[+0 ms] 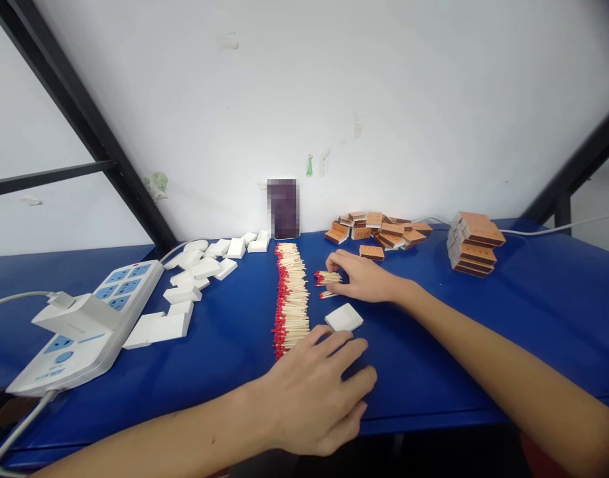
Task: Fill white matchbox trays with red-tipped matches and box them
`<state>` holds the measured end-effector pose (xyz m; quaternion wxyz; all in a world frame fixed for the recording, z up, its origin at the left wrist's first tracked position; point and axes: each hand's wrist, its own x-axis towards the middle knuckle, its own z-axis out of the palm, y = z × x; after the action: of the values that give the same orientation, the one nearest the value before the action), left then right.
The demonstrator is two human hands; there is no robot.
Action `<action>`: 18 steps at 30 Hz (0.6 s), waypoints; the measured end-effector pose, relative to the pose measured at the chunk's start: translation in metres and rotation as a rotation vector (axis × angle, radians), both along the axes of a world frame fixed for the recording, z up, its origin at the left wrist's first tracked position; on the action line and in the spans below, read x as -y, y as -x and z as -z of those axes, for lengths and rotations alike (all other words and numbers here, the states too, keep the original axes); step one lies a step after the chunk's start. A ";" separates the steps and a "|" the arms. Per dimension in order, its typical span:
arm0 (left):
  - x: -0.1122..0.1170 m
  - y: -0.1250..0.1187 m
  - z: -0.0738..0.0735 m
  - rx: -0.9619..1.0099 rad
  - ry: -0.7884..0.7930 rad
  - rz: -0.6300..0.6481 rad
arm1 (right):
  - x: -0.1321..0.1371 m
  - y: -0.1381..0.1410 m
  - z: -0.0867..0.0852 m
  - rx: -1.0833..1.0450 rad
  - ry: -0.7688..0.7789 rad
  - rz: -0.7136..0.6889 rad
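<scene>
Matchsticks [328, 278], thin, wooden and red-tipped, sit pinched in the right hand [365, 278]'s grip; left hand [317, 392] lies flat, released.

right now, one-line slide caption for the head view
Right hand gathers matches beside a long match row; left hand rests flat.

Bare blue table [483, 318] lies open to the right of the right hand [367, 279]. Just left of it, a long row of matches [290, 299] blocks the way. A white tray [343, 317] sits btwn right hand & left hand [317, 392]. Matchbox heaps [379, 232] stand beyond the right hand, near the wall.
</scene>
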<state>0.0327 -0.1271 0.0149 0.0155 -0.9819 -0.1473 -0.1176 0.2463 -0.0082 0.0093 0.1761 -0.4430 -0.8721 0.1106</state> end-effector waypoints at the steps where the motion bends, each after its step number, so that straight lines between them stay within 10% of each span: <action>1: 0.000 0.000 0.000 -0.006 0.006 -0.004 | 0.000 0.000 0.000 -0.002 -0.003 -0.004; 18: 0.000 0.000 0.002 -0.038 -0.050 -0.090 | -0.002 0.000 0.004 -0.020 -0.005 0.010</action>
<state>0.0330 -0.1270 0.0130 0.0483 -0.9757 -0.1880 -0.1016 0.2467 -0.0062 0.0056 0.1867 -0.4457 -0.8683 0.1119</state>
